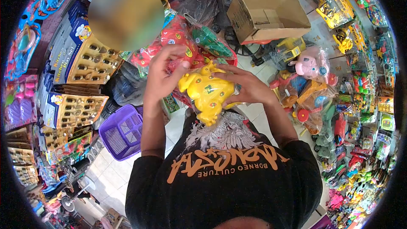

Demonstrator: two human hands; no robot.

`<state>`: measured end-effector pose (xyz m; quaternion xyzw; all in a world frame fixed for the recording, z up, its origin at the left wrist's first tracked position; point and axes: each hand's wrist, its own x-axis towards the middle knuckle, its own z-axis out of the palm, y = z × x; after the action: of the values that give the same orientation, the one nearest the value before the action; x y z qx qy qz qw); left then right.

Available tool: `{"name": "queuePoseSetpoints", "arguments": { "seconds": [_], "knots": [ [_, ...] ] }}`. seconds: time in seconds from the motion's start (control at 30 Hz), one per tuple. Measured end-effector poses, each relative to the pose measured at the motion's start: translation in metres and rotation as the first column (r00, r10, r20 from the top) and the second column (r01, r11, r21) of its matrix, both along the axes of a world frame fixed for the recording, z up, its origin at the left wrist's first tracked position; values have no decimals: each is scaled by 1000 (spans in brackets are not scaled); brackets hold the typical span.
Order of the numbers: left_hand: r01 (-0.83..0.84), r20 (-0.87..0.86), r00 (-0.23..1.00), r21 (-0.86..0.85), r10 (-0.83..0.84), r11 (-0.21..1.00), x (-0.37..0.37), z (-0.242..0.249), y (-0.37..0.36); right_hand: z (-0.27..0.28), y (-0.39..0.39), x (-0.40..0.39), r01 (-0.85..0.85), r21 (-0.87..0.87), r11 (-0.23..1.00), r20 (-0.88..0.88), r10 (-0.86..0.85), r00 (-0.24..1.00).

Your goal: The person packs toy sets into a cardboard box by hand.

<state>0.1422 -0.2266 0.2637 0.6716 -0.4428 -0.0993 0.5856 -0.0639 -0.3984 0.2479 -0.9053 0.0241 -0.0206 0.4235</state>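
My right hand [248,85] is closed around one side of a yellow toy animal [207,91] with round spots and knobbly limbs. Shiny clear plastic appears to cover the toy. At its other side is my left hand [165,74], with thumb and curved fingers apart; whether its palm edge touches the toy cannot be made out. Just beyond the hands lie red toys in clear wrap [176,36] and a green wrapped toy [208,38].
An open cardboard box [271,32] stands at the far right. A purple basket [121,133] sits on the tiled floor to the left. Kitchen play sets [91,61] line the left side. A bagged pink toy [311,64] and many hanging toys crowd the right.
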Motion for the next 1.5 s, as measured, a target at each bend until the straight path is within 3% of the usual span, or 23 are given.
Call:
{"name": "queuePoseSetpoints", "arguments": {
  "seconds": [0.07,0.1,0.2,0.23,0.3,0.33,0.5,0.57,0.6,0.63,0.67,0.7,0.77,0.8,0.83,0.87,0.97,1.1,1.17,1.27,1.33,1.43,1.5],
  "knots": [
    [378,-9,925,120,-380,918,3,9,-7,20,-2,3,-48,-11,999,36,48,998],
    [379,-4,924,116,-381,918,4,10,-7,28,-2,6,-95,-66,993,95,101,990],
    [664,-401,677,-26,-616,747,18,11,-2,51,-9,22,-170,-225,959,218,220,951],
    [664,-394,681,-22,-617,747,22,13,0,58,-11,27,-193,-315,929,270,283,920],
    [591,-497,626,-200,-601,781,26,17,3,67,-11,32,-179,-337,924,257,273,927],
    [577,-551,644,-106,-531,810,27,25,4,70,-11,36,-204,-394,896,250,318,915],
    [521,-518,712,-64,-475,851,26,7,19,82,-1,64,-235,-577,782,302,472,828],
    [467,-506,772,41,-385,883,25,13,28,85,-3,67,-202,-608,768,268,438,858],
    [352,-402,856,-6,-325,936,28,9,35,85,-5,69,-97,-576,812,361,358,861],
    [351,-400,857,-9,-325,936,30,4,44,85,-9,73,7,-534,846,448,276,850],
    [260,-528,807,-84,-264,962,32,-1,56,86,-15,80,73,-460,885,586,241,774],
    [154,-647,732,-144,-211,977,34,-9,68,80,-21,84,70,-464,883,584,246,773],
    [55,-698,695,-193,-176,980,47,-37,92,48,-26,92,234,32,972,612,-204,764],
    [-44,-746,650,-230,-147,972,51,-53,100,29,-24,96,231,29,972,612,-200,765],
    [-46,-746,649,-232,-148,972,52,-68,105,5,-19,101,182,336,924,381,-310,871],
    [-121,-756,641,-268,-131,956,52,-83,108,-16,-14,104,194,608,770,111,-324,939],
    [-234,-788,598,-347,-147,908,48,-110,106,-71,10,111,343,327,881,113,-396,911],
    [-184,-796,556,-399,-240,898,43,-126,95,-78,23,119,394,343,853,50,-436,899],
    [-159,-811,457,-479,-365,863,42,-130,88,-85,24,119,351,82,933,252,-360,898],
    [-130,-804,495,-444,-330,887,39,-120,75,-78,28,121,350,232,908,236,-402,885],
    [-96,-774,553,-427,-308,899,40,-120,70,-77,30,123,361,217,907,271,-411,870],
    [-171,-808,489,-457,-328,873,47,-123,74,-66,33,123,377,218,900,274,-427,862],
    [-161,-775,472,-544,-419,824,56,-123,79,-62,34,123,299,205,932,329,-353,876]
  ]
}}
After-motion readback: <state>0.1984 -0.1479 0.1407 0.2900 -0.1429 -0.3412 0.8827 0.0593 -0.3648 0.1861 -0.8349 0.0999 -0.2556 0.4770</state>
